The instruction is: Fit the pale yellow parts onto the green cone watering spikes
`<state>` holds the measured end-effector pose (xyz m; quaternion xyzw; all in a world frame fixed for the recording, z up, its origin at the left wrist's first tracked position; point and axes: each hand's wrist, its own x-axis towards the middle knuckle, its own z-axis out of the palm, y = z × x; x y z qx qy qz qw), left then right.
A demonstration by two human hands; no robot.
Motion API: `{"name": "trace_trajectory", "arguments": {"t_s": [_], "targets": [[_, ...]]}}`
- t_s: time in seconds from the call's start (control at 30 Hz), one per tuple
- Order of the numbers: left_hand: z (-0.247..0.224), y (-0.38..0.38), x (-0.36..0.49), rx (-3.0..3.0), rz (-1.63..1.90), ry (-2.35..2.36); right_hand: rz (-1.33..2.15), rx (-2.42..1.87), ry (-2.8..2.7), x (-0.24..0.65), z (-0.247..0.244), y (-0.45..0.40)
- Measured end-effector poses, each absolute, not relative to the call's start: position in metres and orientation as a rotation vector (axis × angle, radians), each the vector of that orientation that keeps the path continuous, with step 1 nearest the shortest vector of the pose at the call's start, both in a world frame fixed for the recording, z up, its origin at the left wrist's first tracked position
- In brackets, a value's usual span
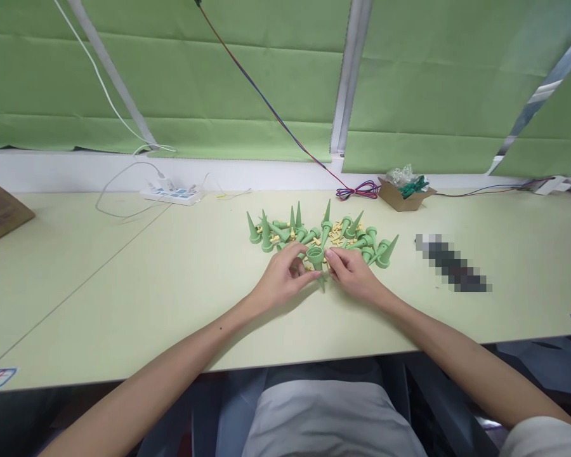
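A green cone-shaped piece (pixel 318 260) with an open threaded top points downward between my hands. My left hand (pixel 285 274) holds it between thumb and fingers from the left side. At its right side, my right hand (pixel 349 268) is closed in a pinch; what it grips is too small to make out. Behind my hands lie several green cones and spikes (pixel 386 254), some upright and some on their sides, with small yellow parts (pixel 335 232) scattered among them.
A cardboard box (pixel 402 202) with plastic and green material is at the back right, beside a coiled red and blue cable (pixel 358 191). A white power strip (pixel 172 194) lies back left. A pixelated dark object (pixel 457 265) lies to the right.
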<state>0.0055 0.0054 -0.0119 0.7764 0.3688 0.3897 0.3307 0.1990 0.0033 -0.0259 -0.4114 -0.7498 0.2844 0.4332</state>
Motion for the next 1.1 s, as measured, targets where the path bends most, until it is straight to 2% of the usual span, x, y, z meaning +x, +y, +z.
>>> {"name": "trace_trajectory", "arguments": {"t_s": [0.33,0.63,1.1], "targets": [[-0.018,0.009,0.007,2.103,1.125,1.010,0.703,-1.000,-1.803,0.197,-0.024,0.002],[-0.010,0.009,0.008,1.589,0.821,0.890,0.567,-1.001,-1.810,0.198,-0.022,0.000],[-0.010,0.011,0.006,1.414,0.789,0.844,0.512,-0.941,-1.962,0.198,-0.022,0.000]]}}
